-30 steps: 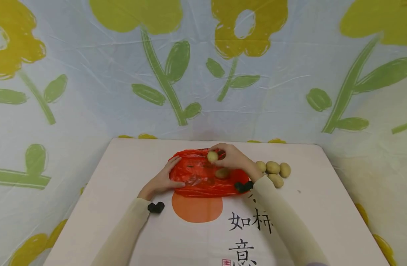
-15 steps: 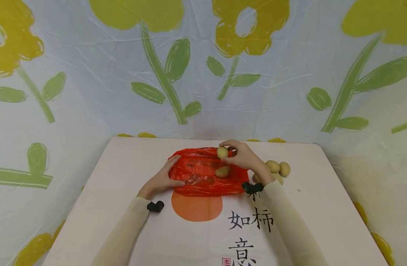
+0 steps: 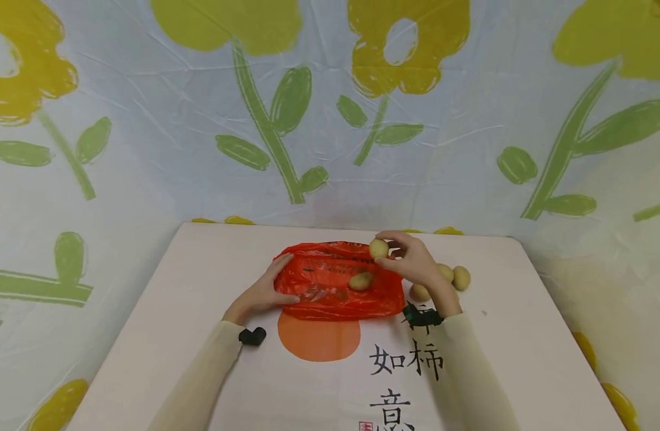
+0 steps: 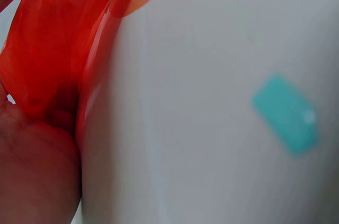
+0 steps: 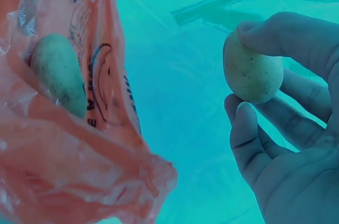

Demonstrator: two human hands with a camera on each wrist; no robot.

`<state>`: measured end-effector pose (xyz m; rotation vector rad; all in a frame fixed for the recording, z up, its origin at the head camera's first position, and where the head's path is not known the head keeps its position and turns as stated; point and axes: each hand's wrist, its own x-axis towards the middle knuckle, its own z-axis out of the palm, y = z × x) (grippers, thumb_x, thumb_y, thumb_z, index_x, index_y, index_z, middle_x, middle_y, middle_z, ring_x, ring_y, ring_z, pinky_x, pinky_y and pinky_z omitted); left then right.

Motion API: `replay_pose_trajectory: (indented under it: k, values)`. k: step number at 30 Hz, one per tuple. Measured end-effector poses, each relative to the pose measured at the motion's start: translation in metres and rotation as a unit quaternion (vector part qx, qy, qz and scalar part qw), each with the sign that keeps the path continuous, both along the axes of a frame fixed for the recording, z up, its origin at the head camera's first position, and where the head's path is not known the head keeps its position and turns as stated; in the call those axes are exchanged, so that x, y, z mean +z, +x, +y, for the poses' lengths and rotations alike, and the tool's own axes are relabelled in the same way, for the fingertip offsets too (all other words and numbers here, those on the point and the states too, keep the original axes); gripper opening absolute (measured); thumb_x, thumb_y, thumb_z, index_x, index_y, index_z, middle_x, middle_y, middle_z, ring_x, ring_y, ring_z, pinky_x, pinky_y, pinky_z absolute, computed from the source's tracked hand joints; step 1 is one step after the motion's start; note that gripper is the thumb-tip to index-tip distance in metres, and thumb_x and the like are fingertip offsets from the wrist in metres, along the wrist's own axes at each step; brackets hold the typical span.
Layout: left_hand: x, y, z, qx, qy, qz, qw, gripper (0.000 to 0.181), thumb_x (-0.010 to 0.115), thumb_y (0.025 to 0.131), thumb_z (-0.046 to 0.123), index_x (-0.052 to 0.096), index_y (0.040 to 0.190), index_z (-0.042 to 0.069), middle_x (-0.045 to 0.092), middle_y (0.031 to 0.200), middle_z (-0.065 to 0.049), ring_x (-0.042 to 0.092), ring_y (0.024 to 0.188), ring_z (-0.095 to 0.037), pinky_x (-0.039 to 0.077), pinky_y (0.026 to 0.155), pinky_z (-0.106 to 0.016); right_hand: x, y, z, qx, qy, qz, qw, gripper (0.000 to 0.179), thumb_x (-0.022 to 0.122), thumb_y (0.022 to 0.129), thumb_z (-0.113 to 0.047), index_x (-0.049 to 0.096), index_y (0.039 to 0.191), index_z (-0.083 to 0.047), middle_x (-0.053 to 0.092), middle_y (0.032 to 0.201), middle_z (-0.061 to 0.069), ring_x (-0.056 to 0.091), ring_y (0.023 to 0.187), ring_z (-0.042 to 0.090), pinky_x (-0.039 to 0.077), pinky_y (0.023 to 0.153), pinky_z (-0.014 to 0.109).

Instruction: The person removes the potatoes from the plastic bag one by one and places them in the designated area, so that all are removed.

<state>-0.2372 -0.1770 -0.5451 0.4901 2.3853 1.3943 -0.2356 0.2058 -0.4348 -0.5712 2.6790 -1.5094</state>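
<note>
A red plastic bag (image 3: 324,281) lies flattened on the table, and a brown-skinned potato (image 3: 360,281) rests on its inner surface near the middle. My left hand (image 3: 262,290) rests on the bag's left end, thumb and fingers spread apart. In the left wrist view the palm (image 4: 37,166) is right against red plastic, which hides the fingertips. Between the thumb and fingertips of my right hand (image 3: 413,260) is a small pale potato (image 3: 379,248), raised over the bag's right back corner. The right wrist view shows that pinched potato (image 5: 253,68) apart from the bag (image 5: 122,171).
Several potatoes (image 3: 461,278) lie on the table right of the bag, partly hidden behind my right wrist. The cloth under the bag bears an orange disc (image 3: 319,341) and black characters (image 3: 389,359). A flowered curtain (image 3: 330,120) rises behind the table.
My right hand has moved to the right with the pinched potato, from above the bag's middle to its right back corner. My left hand and the bag have stayed put.
</note>
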Motion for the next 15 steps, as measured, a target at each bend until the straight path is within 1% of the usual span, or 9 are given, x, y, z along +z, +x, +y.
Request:
replay_pose_trajectory:
  k: [5, 8, 10, 13, 15]
  values:
    - [-0.001, 0.0, 0.0, 0.002, -0.001, 0.0, 1.0, 0.11, 0.086, 0.081, 0.038, 0.017, 0.166, 0.027, 0.011, 0.174, 0.001, 0.009, 0.159, -0.033, 0.022, 0.122, -0.067, -0.002, 0.005, 0.006, -0.011, -0.004, 0.005, 0.9999, 0.05, 0.08, 0.089, -0.01, 0.064, 0.136, -0.004, 0.065, 0.134, 0.016, 0.064, 0.11, 0.035, 0.056, 0.096, 0.052]
    - [-0.002, 0.0, -0.001, 0.001, -0.001, 0.0, 1.0, 0.11, 0.086, 0.08, 0.037, 0.017, 0.166, 0.028, 0.011, 0.173, 0.002, 0.01, 0.159, -0.033, 0.022, 0.122, -0.067, -0.002, 0.009, 0.011, -0.024, -0.004, -0.009, 0.9997, 0.051, 0.08, 0.09, -0.014, 0.063, 0.137, -0.005, 0.064, 0.136, 0.014, 0.064, 0.11, 0.033, 0.056, 0.098, 0.051]
    - [-0.002, 0.0, -0.001, -0.001, 0.0, 0.0, 1.0, 0.11, 0.086, 0.08, 0.037, 0.017, 0.166, 0.027, 0.011, 0.173, 0.001, 0.01, 0.159, -0.033, 0.022, 0.122, -0.067, -0.003, 0.013, 0.014, -0.037, -0.009, -0.024, 0.999, 0.051, 0.079, 0.091, -0.016, 0.063, 0.138, -0.008, 0.064, 0.136, 0.013, 0.063, 0.109, 0.031, 0.057, 0.096, 0.046]
    - [-0.002, 0.0, -0.001, -0.001, 0.0, 0.001, 1.0, 0.11, 0.086, 0.08, 0.037, 0.017, 0.166, 0.027, 0.011, 0.173, 0.002, 0.009, 0.159, -0.033, 0.021, 0.123, -0.067, -0.005, 0.019, 0.019, -0.05, -0.019, -0.048, 0.9974, 0.052, 0.079, 0.091, -0.019, 0.061, 0.14, -0.012, 0.063, 0.135, 0.012, 0.063, 0.106, 0.031, 0.059, 0.089, 0.034]
    - [-0.003, 0.0, -0.002, -0.001, 0.003, 0.0, 1.0, 0.11, 0.086, 0.08, 0.036, 0.018, 0.166, 0.027, 0.011, 0.173, 0.001, 0.009, 0.159, -0.033, 0.021, 0.123, -0.067, -0.007, 0.021, 0.023, -0.056, -0.029, -0.055, 0.9965, 0.054, 0.079, 0.091, -0.018, 0.061, 0.141, -0.012, 0.063, 0.134, 0.013, 0.062, 0.103, 0.032, 0.058, 0.083, 0.027]
